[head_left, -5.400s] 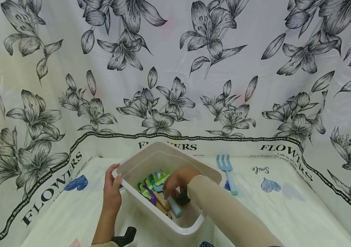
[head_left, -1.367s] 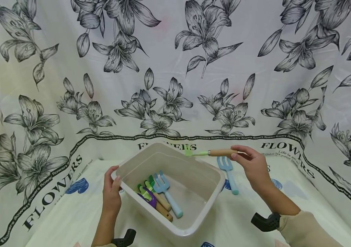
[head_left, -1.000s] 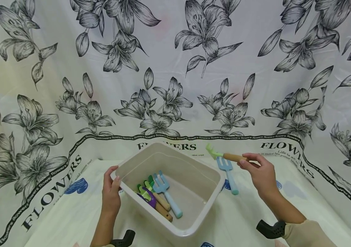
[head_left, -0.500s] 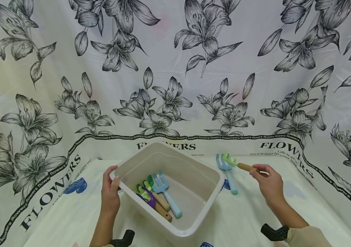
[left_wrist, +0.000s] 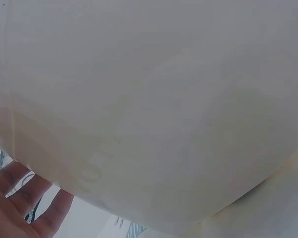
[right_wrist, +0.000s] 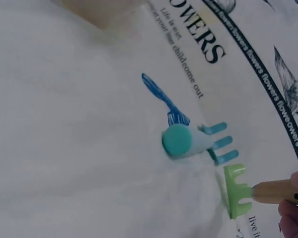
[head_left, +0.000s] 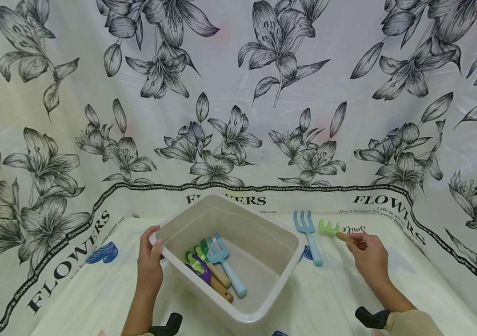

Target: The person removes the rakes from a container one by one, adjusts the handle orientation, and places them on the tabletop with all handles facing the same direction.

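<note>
My left hand [head_left: 150, 263] grips the left corner of a beige plastic bin [head_left: 249, 318], thumb at the rim; in the left wrist view its fingers [left_wrist: 52, 210] lie against the outer wall. At the right, my right hand [head_left: 370, 259] pinches the wooden handle of a small light-green hand rake [head_left: 328, 227], whose tines sit close over the cloth. Just left of the rake lies a light-blue garden fork [head_left: 311, 238], which the right wrist view shows handle-end first. Inside the bin are another light-blue fork [head_left: 225, 263] and several green and purple tools with wooden handles [head_left: 221, 290].
A pale printed cloth [head_left: 343, 298] covers the table. Behind it hangs a white curtain [head_left: 238, 163] with black flower drawings and a lettered border. Black wrist-camera mounts [head_left: 372, 318] sit on both forearms.
My right hand, earlier down in the bin, has lifted the green rake out, carried it right over the bin's edge and lowered it to the right of the blue fork. The left hand stays put.
</note>
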Tool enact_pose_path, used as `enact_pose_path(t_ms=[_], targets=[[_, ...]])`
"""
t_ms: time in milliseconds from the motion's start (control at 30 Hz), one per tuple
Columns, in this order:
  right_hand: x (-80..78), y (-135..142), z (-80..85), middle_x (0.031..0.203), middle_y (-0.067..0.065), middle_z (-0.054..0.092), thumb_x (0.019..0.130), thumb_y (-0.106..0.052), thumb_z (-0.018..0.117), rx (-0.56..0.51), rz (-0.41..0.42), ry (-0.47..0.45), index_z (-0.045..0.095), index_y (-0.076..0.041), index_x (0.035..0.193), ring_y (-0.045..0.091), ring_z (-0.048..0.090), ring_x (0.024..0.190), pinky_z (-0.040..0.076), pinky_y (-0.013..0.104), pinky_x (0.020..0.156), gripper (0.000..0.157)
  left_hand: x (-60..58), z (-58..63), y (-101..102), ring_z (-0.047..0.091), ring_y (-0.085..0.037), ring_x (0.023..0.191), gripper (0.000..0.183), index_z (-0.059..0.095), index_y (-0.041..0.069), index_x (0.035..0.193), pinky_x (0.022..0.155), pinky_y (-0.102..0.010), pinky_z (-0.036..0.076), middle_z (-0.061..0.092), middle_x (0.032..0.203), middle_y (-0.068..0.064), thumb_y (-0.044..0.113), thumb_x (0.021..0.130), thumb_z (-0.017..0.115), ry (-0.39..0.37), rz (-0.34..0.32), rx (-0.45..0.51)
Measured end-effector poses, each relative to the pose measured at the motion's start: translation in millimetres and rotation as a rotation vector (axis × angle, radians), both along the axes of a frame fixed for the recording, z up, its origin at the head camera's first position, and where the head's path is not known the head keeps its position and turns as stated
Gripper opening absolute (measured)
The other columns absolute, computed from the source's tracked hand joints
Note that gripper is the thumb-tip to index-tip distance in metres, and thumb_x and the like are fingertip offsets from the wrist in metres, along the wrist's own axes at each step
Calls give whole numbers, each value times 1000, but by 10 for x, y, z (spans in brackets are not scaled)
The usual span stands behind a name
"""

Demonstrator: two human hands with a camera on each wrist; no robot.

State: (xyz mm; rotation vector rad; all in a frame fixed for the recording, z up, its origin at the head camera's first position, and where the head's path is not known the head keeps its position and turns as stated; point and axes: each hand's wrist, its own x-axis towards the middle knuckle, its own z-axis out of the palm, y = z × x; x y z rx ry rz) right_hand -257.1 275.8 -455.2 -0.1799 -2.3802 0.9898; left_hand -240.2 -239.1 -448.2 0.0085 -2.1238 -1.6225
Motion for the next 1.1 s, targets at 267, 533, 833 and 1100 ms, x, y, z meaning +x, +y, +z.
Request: enact_pose_path(t_ms=[267, 533, 833, 1100], targets=[[-134, 35, -157, 96, 16, 55, 84, -2, 70, 44, 15, -84, 68, 3, 101, 33, 60, 88, 49, 37, 69, 17, -10, 4, -16, 48, -18, 120, 43, 28, 30, 149, 93, -30, 42, 44, 141, 1, 35, 106, 31, -3, -5, -7], [-243, 60, -312, 89, 15, 65, 84, -4, 62, 65, 34, -150, 69, 1, 96, 29, 60, 81, 45, 35, 65, 14, -21, 7, 0, 48, -17, 119, 44, 29, 29, 148, 89, -21, 43, 45, 139, 3, 37, 105, 33, -2, -3, 0], [-311, 74, -447, 92, 15, 64, 84, -3, 65, 24, 70, -258, 66, 2, 98, 28, 56, 82, 43, 35, 65, 15, -26, 5, 4, 49, -21, 122, 44, 29, 28, 148, 97, -46, 42, 44, 141, 0, 36, 105, 33, 8, 0, -7], [-389, 35, -485, 95, 17, 64, 85, -2, 64, 9, 77, -289, 65, 2, 100, 31, 56, 86, 44, 44, 72, 16, -34, -11, -16, 48, -18, 120, 44, 28, 27, 149, 91, -27, 43, 45, 140, 0, 35, 105, 32, -3, 2, -11]])
